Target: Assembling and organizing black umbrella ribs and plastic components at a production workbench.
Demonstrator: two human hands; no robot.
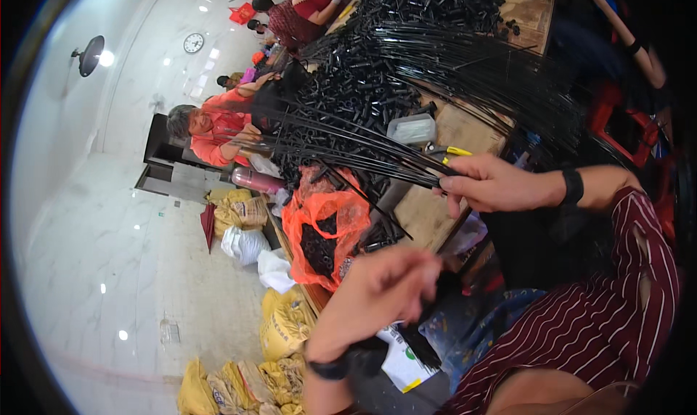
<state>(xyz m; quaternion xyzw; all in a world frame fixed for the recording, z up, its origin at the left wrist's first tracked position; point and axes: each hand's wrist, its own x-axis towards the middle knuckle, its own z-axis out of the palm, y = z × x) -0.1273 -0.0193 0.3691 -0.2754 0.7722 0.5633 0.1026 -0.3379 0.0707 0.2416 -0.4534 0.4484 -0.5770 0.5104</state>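
My right hand [483, 184], with a black band at its wrist, is closed around one end of a bundle of thin black rods [377, 148]. The rods fan out to the left over the heaped table. Below it, my left hand [381, 292] is smeared by motion, its fingers bent; whether anything is in them I cannot make out. Just beyond my left hand, an orange-red plastic bag [294, 230] lies open with small black parts inside. A clear plastic box [412, 129] and a yellow-handled tool [457, 151] are on the table near my right hand.
A large pile of black tubular parts [348, 88] covers the wooden table [465, 128], with more long black rods [472, 63] across it. A co-worker in an orange-red top [218, 128] faces the pile. Yellow sacks [283, 324] stand beside the table; a red stool [624, 125] is at right.
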